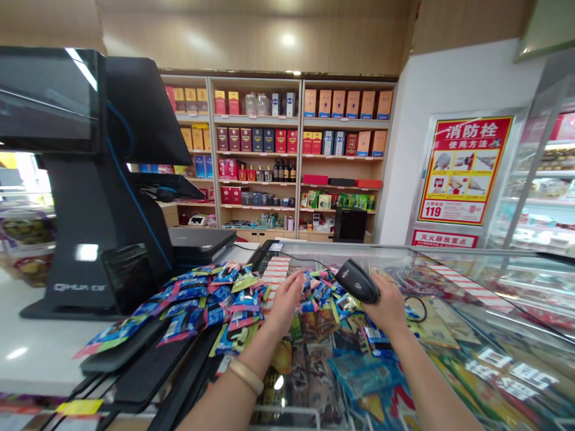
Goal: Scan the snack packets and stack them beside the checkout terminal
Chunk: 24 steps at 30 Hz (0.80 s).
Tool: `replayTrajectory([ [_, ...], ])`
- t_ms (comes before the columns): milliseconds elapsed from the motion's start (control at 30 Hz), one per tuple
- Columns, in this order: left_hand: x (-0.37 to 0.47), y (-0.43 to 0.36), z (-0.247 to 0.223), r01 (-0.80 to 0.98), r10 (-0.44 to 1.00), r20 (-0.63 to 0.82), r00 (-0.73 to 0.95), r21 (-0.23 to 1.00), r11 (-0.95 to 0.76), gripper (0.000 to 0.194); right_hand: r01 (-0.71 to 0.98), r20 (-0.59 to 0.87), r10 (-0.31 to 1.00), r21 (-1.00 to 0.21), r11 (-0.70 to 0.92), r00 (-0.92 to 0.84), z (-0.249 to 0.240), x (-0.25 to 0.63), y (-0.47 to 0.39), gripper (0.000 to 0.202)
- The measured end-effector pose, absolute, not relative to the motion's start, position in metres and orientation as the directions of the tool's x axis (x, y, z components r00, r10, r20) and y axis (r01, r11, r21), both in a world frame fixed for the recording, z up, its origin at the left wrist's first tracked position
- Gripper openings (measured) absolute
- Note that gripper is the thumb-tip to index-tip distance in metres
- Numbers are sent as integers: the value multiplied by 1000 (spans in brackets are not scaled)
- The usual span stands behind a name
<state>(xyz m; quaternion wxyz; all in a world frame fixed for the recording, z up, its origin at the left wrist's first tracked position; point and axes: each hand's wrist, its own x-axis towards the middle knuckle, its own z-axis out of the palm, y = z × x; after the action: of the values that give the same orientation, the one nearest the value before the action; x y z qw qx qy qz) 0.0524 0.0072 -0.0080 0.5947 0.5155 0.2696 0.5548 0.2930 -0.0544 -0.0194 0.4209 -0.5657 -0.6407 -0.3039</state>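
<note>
A black plastic handheld scanner (358,282) is gripped in the right hand (387,304) at one o'clock; the half-curled left hand (286,302), at twelve, meets small blue-and-pink plastic packets (246,300), any hold unclear. Scanning seems in hand, likely calling for scanner and packet aligned.

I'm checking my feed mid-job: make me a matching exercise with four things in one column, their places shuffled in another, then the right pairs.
Things:
1. barcode scanner
2. bangle
3. point-of-sale terminal
4. fire-hydrant poster

Places:
A. on the white wall
B. in the right hand
C. on the white counter
D. around the left forearm

Pairs: 1-B, 2-D, 3-C, 4-A
</note>
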Motion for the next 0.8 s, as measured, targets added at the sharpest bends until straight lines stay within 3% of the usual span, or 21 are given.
replayTrajectory([
  [100, 49, 10, -4, -640, 952, 104, 289, 760, 112, 19, 977, 879, 476, -104, 185, 3, -15, 286, -58, 15],
  [200, 49, 11, -4, -687, 959, 68, 277, 712, 148, 10, 968, 881, 473, -113, 223, -7, -11, 278, -62, 15],
  [467, 56, 13, -14, -608, 934, 267, 238, 790, -71, 37, 930, 848, 512, -65, 362, -140, -9, 262, -64, 21],
  [800, 53, 30, -28, -385, 926, 365, 97, 872, -303, 37, 906, 771, 603, -84, 416, -205, 3, 245, -74, 13],
])
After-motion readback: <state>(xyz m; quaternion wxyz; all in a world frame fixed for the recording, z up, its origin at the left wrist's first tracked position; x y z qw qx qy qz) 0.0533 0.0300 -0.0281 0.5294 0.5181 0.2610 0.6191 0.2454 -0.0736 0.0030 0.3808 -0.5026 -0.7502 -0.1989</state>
